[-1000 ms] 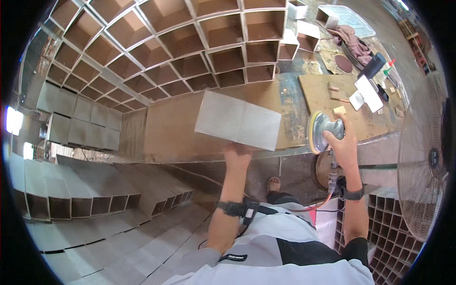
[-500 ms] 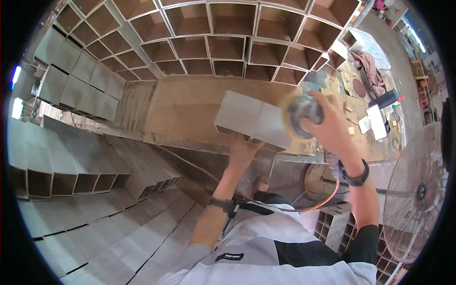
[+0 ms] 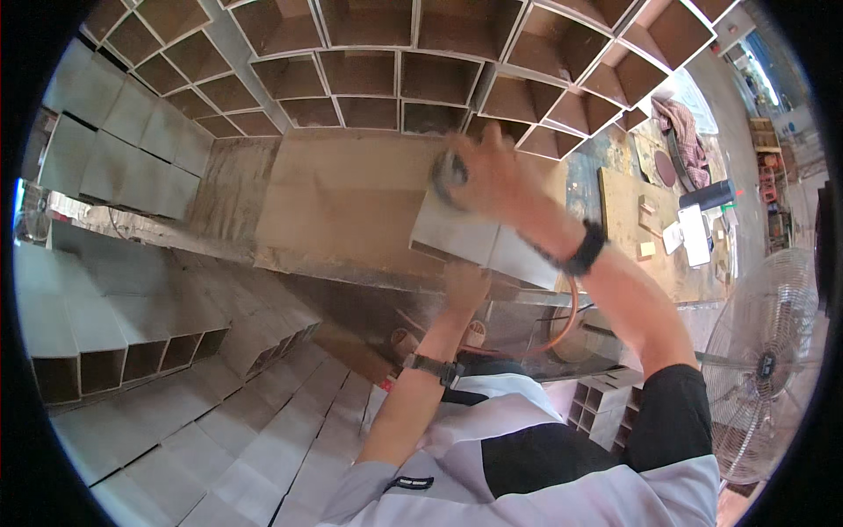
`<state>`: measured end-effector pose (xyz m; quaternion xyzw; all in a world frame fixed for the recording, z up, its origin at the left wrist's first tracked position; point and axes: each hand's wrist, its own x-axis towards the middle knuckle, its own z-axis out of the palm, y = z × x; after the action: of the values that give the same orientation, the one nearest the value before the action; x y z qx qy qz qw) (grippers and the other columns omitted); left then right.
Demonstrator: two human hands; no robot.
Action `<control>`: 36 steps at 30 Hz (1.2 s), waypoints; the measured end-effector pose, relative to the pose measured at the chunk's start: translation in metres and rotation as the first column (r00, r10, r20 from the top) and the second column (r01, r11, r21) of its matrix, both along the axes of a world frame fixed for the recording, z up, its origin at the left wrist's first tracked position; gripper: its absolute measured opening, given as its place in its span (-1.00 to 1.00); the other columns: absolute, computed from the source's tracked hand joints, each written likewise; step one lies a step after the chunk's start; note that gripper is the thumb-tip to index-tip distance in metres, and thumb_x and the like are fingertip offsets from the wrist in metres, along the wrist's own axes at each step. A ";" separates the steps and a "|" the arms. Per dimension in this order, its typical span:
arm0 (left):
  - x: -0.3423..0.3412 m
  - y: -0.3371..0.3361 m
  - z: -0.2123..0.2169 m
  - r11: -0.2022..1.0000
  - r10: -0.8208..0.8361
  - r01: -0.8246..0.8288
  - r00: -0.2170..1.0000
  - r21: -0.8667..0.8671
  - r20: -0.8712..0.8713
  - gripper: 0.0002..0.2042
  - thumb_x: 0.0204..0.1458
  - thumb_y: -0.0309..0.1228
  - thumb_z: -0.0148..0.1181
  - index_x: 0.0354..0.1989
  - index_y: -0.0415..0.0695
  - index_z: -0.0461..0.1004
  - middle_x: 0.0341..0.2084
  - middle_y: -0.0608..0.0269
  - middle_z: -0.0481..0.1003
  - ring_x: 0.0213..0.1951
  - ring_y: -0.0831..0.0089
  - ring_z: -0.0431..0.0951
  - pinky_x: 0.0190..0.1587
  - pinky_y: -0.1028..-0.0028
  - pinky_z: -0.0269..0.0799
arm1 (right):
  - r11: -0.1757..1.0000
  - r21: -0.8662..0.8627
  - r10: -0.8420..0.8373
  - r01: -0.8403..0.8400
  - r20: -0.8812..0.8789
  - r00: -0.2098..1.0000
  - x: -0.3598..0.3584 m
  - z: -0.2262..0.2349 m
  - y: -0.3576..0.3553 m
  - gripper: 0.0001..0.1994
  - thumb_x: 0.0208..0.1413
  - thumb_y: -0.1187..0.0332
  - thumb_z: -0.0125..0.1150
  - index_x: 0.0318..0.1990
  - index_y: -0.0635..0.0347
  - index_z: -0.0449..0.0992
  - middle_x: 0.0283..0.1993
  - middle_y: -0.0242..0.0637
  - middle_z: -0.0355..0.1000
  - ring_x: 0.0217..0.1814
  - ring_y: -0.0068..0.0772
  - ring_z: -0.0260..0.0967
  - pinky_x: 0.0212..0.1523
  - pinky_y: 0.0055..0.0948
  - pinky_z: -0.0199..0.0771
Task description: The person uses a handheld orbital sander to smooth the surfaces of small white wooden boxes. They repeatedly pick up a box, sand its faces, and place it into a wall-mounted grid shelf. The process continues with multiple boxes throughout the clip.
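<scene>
A pale grey two-section box [image 3: 453, 235] lies on the brown workbench [image 3: 338, 198], its near edge close to the bench's front. My right hand [image 3: 502, 180] is wrapped over a round power sander [image 3: 451, 176], blurred by motion, at the box's far left end. An orange hose [image 3: 572, 307] loops below the right forearm. On the near side of the box, my left hand [image 3: 467, 285] grips its lower edge; the fingertips are partly hidden and blurred.
Stacked open boxes [image 3: 364, 75] wall off the bench's far side. More grey boxes [image 3: 132, 307] fill the left and lower left. A caged fan [image 3: 768, 364] stands at right. A wooden board [image 3: 628, 206] with small blocks, a white phone-like item [image 3: 695, 235] and a dark cylinder [image 3: 708, 194] lie right.
My right hand has swept the sander left, from the box's right end to its far left part. The left hand stays at the near edge, and the view has shifted slightly.
</scene>
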<state>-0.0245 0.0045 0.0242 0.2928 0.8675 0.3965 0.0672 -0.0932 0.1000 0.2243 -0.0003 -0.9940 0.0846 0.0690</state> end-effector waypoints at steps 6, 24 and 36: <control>0.007 0.003 -0.036 0.997 0.070 -0.062 0.974 0.044 -0.214 -0.70 -0.06 -0.36 0.20 -0.12 -0.15 0.57 -0.24 0.05 0.58 -0.17 0.02 0.58 -0.13 0.08 0.48 | 0.997 -0.072 0.009 0.001 0.142 0.990 0.007 0.000 -0.024 -0.57 0.01 0.22 0.18 0.06 0.16 0.46 -0.03 0.28 0.34 -0.06 0.29 0.46 -0.11 0.06 0.57; 0.006 -0.004 -0.014 0.993 0.090 -0.071 0.972 0.091 -0.217 -0.66 -0.15 -0.34 0.28 -0.12 -0.06 0.60 -0.32 0.07 0.59 -0.34 0.00 0.59 -0.22 0.06 0.49 | 0.963 -0.088 -0.250 0.256 0.066 0.966 0.062 0.002 0.050 -0.52 -0.05 0.22 0.31 0.10 -0.08 0.44 -0.12 0.15 0.34 -0.10 0.23 0.45 -0.14 0.05 0.52; -0.008 -0.002 -0.007 0.960 0.074 -0.005 0.969 0.279 -0.236 -0.59 -0.08 -0.51 0.20 0.03 -0.21 0.51 -0.05 -0.13 0.52 -0.01 -0.17 0.50 0.08 0.07 0.41 | 0.995 -0.087 -0.037 0.041 0.049 0.998 0.136 0.005 0.027 -0.54 -0.02 0.18 0.33 0.09 -0.11 0.44 -0.19 0.05 0.30 -0.16 0.17 0.40 -0.23 -0.01 0.49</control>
<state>-0.0325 0.0021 0.0172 0.3283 0.8110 0.4759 -0.0896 0.0429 0.1271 0.2298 -0.0248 -0.9905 0.1270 0.0470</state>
